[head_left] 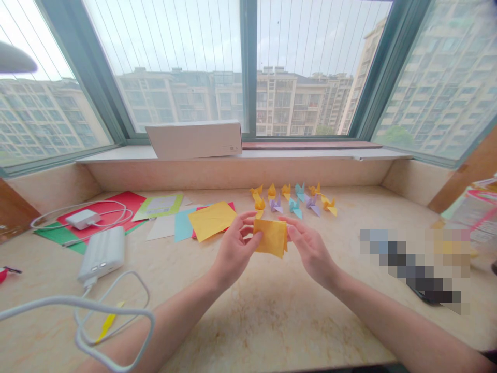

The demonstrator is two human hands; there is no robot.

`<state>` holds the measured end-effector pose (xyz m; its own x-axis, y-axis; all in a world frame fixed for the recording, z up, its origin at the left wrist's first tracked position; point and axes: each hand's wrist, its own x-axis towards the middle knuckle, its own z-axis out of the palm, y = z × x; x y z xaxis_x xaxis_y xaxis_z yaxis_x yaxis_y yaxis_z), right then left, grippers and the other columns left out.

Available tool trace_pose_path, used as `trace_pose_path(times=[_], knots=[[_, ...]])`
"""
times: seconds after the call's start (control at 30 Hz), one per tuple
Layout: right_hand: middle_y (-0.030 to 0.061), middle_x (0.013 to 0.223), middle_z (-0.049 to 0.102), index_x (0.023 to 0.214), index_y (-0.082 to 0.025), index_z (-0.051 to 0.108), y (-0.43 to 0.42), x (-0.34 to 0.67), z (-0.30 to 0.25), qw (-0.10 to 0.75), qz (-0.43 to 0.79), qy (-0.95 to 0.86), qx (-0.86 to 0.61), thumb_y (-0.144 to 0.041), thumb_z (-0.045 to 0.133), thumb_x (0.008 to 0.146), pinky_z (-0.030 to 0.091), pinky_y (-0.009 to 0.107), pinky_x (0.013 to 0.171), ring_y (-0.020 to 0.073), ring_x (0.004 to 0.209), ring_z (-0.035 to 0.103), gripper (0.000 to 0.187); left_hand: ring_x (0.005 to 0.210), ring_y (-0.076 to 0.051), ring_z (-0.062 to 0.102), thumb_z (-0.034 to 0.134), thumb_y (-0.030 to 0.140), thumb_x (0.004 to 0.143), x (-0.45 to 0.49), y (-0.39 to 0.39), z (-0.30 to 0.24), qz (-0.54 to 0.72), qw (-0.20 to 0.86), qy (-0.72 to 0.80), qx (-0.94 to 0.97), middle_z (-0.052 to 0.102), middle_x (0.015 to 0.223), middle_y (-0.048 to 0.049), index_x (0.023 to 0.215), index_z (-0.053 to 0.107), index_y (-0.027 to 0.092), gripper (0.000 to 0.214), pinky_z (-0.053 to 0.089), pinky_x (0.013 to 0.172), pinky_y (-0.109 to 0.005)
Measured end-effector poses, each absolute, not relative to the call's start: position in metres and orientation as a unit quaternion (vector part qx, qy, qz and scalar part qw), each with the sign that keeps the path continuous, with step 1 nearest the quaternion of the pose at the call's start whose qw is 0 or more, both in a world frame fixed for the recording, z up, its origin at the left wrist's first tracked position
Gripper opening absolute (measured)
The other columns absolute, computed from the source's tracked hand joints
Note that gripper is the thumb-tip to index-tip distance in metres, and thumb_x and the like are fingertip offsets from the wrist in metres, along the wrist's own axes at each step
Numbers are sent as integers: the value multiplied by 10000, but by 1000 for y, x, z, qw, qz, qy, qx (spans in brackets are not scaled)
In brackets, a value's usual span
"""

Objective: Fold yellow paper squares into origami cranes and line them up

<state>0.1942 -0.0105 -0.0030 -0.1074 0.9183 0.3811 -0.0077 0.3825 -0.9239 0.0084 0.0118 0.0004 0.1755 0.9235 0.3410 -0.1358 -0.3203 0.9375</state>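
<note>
A folded square of yellow origami paper (269, 238) is held up in front of me, its layers parting a little along the right edge. My left hand (241, 239) pinches its left side, thumb in front and fingers behind. At the right edge, my right hand (308, 246) has its thumb and fingers closed on the layers. Just beyond the hands stand several folded paper cranes in two rows, among them a blue crane (295, 207), a purple crane (312, 204) and a yellow crane (330, 205).
Left of the hands lie a flat yellow sheet (213, 220), a blue sheet (184, 227) and a red sheet (128, 202). A white power bank (103, 254) with looping cables and a white charger (83, 219) sit further left. A white box (196, 141) stands on the window ledge.
</note>
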Motion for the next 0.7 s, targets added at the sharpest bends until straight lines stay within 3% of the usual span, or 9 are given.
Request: trace_pose_path(times=[0.1,0.17,0.27,0.4,0.7], knots=[[114,1126,742,1258,-185,619,-10,194,-5,533,437,-626,-364,-515,592,923,599,369,845,256,1031,714,471,875,-169,654,731,294,814,8,11,1,551,483,333,593,630,1000,-26,1239,535,249,470,558,687,-254],[99,1068,759,1169,-187,673,-9,194,-7,527,438,-625,-374,-488,611,918,600,371,841,249,975,729,397,890,-180,657,748,311,806,8,10,2,542,495,329,594,647,975,-27,1240,529,244,491,561,710,-268],[82,1011,772,1068,-188,714,-7,194,-9,538,421,-618,-388,-451,600,928,594,367,846,240,937,733,318,879,-194,674,705,386,856,8,8,4,515,505,326,611,693,916,-44,1130,594,190,355,555,747,-291],[82,1010,772,1081,-192,716,-4,195,-10,547,408,-619,-389,-442,596,931,593,372,841,240,920,731,315,769,-182,676,643,437,898,7,7,5,481,502,347,630,721,888,-69,948,668,139,304,549,656,-270],[65,959,770,1029,-199,714,-5,194,-9,554,437,-601,-377,-462,592,933,595,356,805,222,839,731,306,791,-190,686,674,411,878,7,5,7,466,513,332,640,735,876,-63,939,684,150,268,537,689,-271]])
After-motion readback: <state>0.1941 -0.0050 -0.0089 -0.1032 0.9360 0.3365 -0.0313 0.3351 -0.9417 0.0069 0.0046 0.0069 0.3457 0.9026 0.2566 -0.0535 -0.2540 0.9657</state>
